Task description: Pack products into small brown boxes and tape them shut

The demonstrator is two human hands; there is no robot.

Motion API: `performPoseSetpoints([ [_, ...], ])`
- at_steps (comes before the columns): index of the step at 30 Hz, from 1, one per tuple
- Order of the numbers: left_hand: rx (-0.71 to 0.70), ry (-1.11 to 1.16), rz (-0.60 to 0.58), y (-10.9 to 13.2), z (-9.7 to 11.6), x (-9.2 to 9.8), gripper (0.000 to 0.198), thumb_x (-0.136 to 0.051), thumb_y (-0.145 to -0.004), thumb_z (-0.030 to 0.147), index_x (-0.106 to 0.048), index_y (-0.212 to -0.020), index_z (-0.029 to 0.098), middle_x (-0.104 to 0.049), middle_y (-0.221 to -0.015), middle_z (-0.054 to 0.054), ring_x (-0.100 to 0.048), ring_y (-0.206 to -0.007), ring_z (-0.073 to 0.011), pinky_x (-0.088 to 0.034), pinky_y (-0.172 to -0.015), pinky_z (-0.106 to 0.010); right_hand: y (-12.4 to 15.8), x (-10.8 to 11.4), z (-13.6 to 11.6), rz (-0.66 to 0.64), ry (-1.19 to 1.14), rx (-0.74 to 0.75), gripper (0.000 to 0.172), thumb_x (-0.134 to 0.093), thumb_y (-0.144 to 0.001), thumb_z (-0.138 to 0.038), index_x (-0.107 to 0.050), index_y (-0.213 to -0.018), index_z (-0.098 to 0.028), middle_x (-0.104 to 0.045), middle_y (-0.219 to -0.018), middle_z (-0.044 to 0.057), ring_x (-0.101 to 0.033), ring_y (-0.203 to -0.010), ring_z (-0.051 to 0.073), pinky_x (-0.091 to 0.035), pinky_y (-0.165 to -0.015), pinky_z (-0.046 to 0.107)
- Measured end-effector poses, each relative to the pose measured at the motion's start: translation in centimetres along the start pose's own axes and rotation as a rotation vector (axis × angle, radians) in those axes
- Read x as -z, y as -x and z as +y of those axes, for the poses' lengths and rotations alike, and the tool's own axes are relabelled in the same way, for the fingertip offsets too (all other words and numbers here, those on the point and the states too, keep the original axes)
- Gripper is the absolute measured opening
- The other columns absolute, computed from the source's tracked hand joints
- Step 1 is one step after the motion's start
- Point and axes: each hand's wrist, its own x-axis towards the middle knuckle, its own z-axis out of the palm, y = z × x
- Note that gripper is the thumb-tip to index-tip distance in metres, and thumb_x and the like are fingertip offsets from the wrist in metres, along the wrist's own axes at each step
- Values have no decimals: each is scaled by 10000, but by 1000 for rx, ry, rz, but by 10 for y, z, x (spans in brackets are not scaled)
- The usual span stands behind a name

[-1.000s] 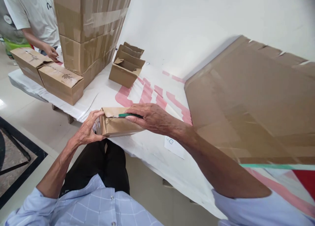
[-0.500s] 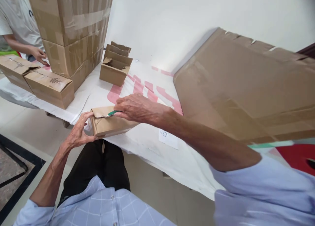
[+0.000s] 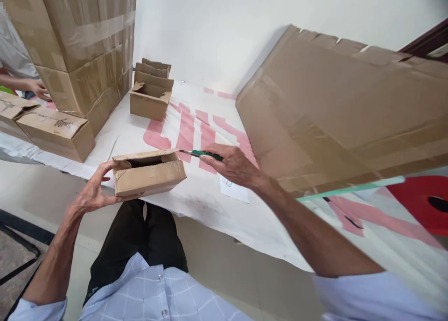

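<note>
A small brown cardboard box (image 3: 150, 177) sits at the near edge of the table, its top now partly open. My left hand (image 3: 94, 189) grips the box's left end, fingers wrapped around it. My right hand (image 3: 235, 164) is closed on a green-handled knife (image 3: 201, 153), held just right of the box with its blade tip pointing at the box's top right corner.
A large flattened cardboard sheet (image 3: 343, 101) leans over the table's right side. An open small box (image 3: 150, 99) stands further back. Tall taped cartons (image 3: 80, 45) and two closed boxes (image 3: 52, 129) lie at left, where another person's hand (image 3: 40, 90) rests. White cloth with pink marks (image 3: 196, 125) covers the table.
My right hand drew the knife rightward along the box top and off its right end. The box top now shows an opening. The view shifted left.
</note>
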Motion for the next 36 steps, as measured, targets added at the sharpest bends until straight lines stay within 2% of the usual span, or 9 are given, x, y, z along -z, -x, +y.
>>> performPoseSetpoints([
  [5, 24, 24, -34, -6, 2, 6, 963, -914, -759, 531, -440, -1578, 355, -449, -1682, -150, -470, -1562, -414, -556, -1135, -576, 56, -85, 24, 116, -109, -339, 390, -496, -1028, -465, -742, -1132, -181, -789, -1025, 120, -715, -904, 268, -577, -807, 388],
  [10, 90, 103, 30, -18, 16, 7, 674, -717, -915, 683, -558, -1451, 308, -476, -1665, -139, -547, -1485, -401, -544, -1150, -596, 84, -141, 27, 86, 31, -429, 365, -486, -1006, -404, -717, -1166, -171, -740, -1084, 163, -694, -999, 309, -581, -903, 455],
  [13, 125, 75, 13, -21, 21, 8, 788, -798, -860, 648, -509, -1511, 311, -547, -1587, -135, -566, -1461, -398, -564, -1129, -568, 78, -139, 21, 142, -14, -400, 329, -510, -1003, -406, -718, -1131, -185, -722, -1063, 157, -688, -1009, 316, -589, -913, 477],
  [18, 120, 43, 7, -24, 25, 11, 1024, -850, -803, 662, -382, -1656, 341, -558, -1573, -153, -581, -1447, -424, -593, -1097, -541, 39, -101, -7, 358, -266, -204, 365, -495, -1086, -466, -705, -1242, -210, -714, -1201, 147, -686, -1155, 297, -609, -932, 458],
  [21, 118, 37, -1, -24, 27, 12, 1096, -856, -789, 693, -340, -1690, 341, -467, -1669, -172, -561, -1470, -438, -585, -1109, -554, 17, -82, -34, 319, -287, -7, 372, -579, -1071, -452, -681, -1358, -239, -698, -1313, 136, -654, -1266, 306, -581, -1060, 508],
  [23, 123, 46, -7, -24, 27, 12, 1140, -870, -779, 702, -314, -1707, 341, -415, -1717, -178, -536, -1492, -450, -569, -1128, -568, 10, -76, -49, 289, -244, 136, 325, -641, -1045, -375, -696, -1333, -235, -707, -1253, 125, -671, -1211, 300, -593, -1041, 496],
  [27, 127, 73, -41, -20, 26, 13, 1277, -928, -708, 718, -264, -1736, 353, -377, -1753, -180, -454, -1551, -494, -522, -1170, -620, 19, -74, -74, 396, -52, 362, 132, -670, -1002, -155, -742, -1095, -214, -692, -1023, 92, -671, -962, 242, -605, -842, 391],
  [32, 70, 194, -72, -20, 18, 10, 1428, -945, -566, 816, -301, -1741, 324, -366, -1771, -184, -393, -1588, -524, -390, -1275, -662, 48, -76, -105, 499, 32, 543, 281, -672, -952, 1, -715, -1141, -202, -671, -932, 55, -619, -850, 190, -569, -763, 327],
  [36, 68, 335, -51, -17, 14, 8, 1170, -701, -787, 913, -378, -1724, 290, -383, -1782, -148, -325, -1641, -483, -299, -1343, -597, 62, -79, -126, 509, -41, 659, 214, -649, -965, 1, -717, -1081, -165, -642, -907, 62, -598, -833, 184, -585, -761, 328],
])
